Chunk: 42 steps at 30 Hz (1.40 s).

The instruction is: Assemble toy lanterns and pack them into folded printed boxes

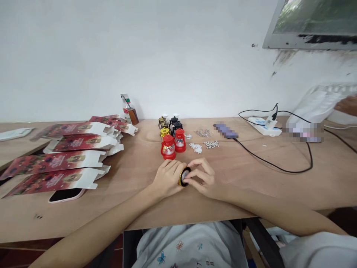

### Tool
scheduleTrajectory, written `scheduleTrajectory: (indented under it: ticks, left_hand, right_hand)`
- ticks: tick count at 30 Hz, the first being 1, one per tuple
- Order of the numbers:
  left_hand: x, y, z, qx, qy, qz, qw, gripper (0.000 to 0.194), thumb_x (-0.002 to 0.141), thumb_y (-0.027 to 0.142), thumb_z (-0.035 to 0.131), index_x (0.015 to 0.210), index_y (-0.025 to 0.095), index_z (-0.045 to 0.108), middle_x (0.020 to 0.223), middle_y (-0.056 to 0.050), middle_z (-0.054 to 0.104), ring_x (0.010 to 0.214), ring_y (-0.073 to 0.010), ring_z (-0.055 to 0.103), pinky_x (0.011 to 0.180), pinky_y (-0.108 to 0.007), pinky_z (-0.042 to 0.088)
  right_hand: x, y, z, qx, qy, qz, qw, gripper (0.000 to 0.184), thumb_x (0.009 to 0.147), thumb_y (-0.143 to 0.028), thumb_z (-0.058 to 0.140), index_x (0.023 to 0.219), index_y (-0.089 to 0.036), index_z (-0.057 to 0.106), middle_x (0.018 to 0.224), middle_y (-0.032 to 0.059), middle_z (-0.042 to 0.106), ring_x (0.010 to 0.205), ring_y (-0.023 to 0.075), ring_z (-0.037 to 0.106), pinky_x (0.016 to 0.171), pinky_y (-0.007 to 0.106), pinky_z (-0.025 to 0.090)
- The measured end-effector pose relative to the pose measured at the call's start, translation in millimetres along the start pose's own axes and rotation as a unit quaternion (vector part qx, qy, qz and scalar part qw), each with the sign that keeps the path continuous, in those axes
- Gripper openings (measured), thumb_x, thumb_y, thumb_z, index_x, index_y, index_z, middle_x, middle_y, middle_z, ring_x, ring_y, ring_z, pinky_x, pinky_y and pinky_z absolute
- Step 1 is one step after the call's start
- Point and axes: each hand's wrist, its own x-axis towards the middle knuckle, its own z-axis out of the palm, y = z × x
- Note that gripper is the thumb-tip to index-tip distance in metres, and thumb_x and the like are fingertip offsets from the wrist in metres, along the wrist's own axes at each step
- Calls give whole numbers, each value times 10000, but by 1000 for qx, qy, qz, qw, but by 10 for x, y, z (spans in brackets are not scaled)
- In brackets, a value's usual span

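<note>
My left hand [168, 178] is closed around a small gold lantern [182, 181], tipped so that its round, black-rimmed underside faces right. At that underside, the thumb and a fingertip of my right hand [205, 180] come together. Whatever they may pinch is too small to make out. Just beyond my hands stand two red lanterns [168, 147], with gold [164, 132], black [177, 128] and white ones behind. To their right lie small white pieces [196, 148], a group of round silvery button cells [211, 144] and a scatter of little metal parts [203, 132].
Red printed cartons [78, 160] lie spread on the left, over a phone [67, 194]. A bottle [130, 111] stands by the wall. A purple phone [225, 131] is cabled to a white power strip [264, 126]. Another person's hand [347, 105] shows far right near a white bag [309, 106].
</note>
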Motion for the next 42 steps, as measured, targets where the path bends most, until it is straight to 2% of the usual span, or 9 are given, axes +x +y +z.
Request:
scheduleTrajectory:
  ticks: [8, 12, 15, 20, 28, 35, 38, 40, 42]
  left_hand:
    - [0, -58, -20, 36, 18, 0, 999, 172, 802, 288, 501, 927, 189, 565, 848, -78, 669, 757, -204, 590, 736, -323, 388]
    - [-3, -174, -32, 55, 46, -6, 997, 207, 751, 257, 526, 941, 181, 557, 844, -72, 664, 744, -203, 595, 712, -313, 391]
    - [2, -216, -17, 59, 48, -8, 997, 203, 750, 264, 530, 934, 182, 554, 835, -65, 661, 739, -201, 600, 712, -308, 392]
    - [-7, -194, 2, 39, 39, -11, 998, 238, 736, 288, 566, 949, 183, 545, 858, -68, 670, 772, -216, 614, 733, -315, 393]
    - [-1, -195, -3, 27, 46, -25, 998, 237, 719, 257, 576, 944, 196, 534, 900, -51, 692, 828, -219, 629, 840, -351, 350]
    - [-8, -217, 22, 39, 52, -19, 998, 247, 724, 257, 582, 956, 203, 519, 914, -27, 694, 816, -199, 632, 832, -341, 353]
    - [-9, -221, 21, 45, 61, -10, 997, 259, 723, 270, 580, 964, 199, 514, 914, -30, 696, 823, -204, 637, 831, -341, 358]
    - [-5, -216, 12, 52, 62, -9, 997, 260, 725, 277, 577, 965, 197, 518, 910, -35, 698, 827, -207, 638, 836, -344, 361]
    - [1, -205, -2, 59, 65, -8, 996, 257, 730, 282, 574, 966, 193, 522, 902, -38, 700, 825, -209, 639, 841, -347, 364]
  right_hand:
    - [29, 126, -82, -30, 5, -42, 999, 78, 890, -196, 491, 885, -239, 556, 922, 61, 606, 833, 181, 579, 740, 350, 473]
    - [251, 367, -314, -64, 78, 59, 993, 97, 922, -257, 434, 879, -237, 519, 871, 59, 604, 833, 190, 578, 747, 350, 455]
    - [497, 679, -368, -90, -1, 152, 984, 167, 919, -319, 449, 812, -213, 521, 771, 42, 606, 755, 175, 563, 734, 319, 428]
    - [794, 1301, -104, -117, -161, 307, 931, 129, 850, -256, 521, 764, -170, 563, 715, 27, 629, 647, 136, 540, 626, 252, 375]
    - [885, 1704, 246, -115, -134, 366, 914, 151, 788, -147, 509, 804, -124, 657, 768, 70, 681, 736, 162, 595, 701, 262, 425]
    - [960, 1621, 242, -100, -64, 356, 927, 314, 840, -152, 452, 1117, -122, 598, 1162, 125, 629, 1033, 190, 587, 931, 317, 415]
    - [908, 1324, 237, -70, 10, 333, 940, 300, 915, -270, 403, 1164, -174, 538, 1184, 95, 586, 943, 156, 582, 895, 314, 439]
    - [783, 1015, 228, 3, 113, 286, 952, 277, 919, -355, 430, 1132, -200, 515, 1078, 70, 586, 823, 141, 565, 798, 297, 468]
    - [598, 669, 207, 65, 145, 233, 960, 228, 906, -376, 474, 1072, -221, 500, 968, 41, 570, 811, 142, 546, 755, 285, 471]
